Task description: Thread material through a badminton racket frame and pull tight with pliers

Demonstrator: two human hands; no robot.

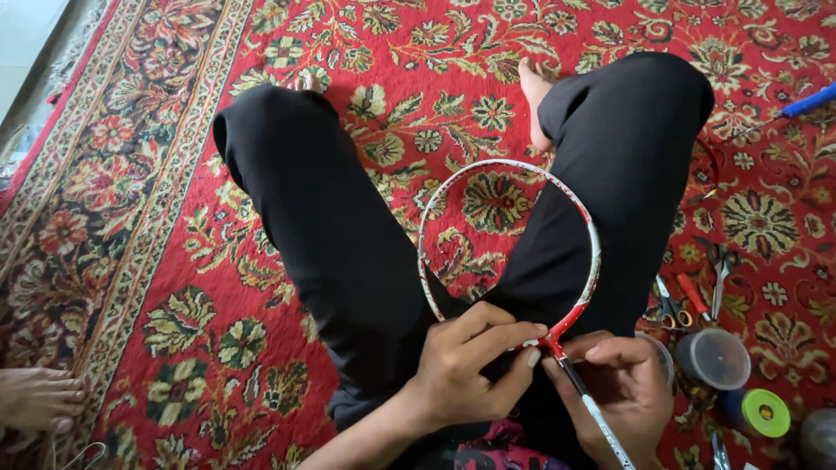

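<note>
Single head view, looking steeply down, close over lap and hands, red carpet around.

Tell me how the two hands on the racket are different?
The left hand curls over the bottom of the unstrung racket frame, with its fingertips pressed at the red throat. The right hand sits lower and cups the thin shaft from underneath. The left hand shows its back; the right hand shows mostly fingers and thumb. Both are bare and both touch the same racket.
</note>
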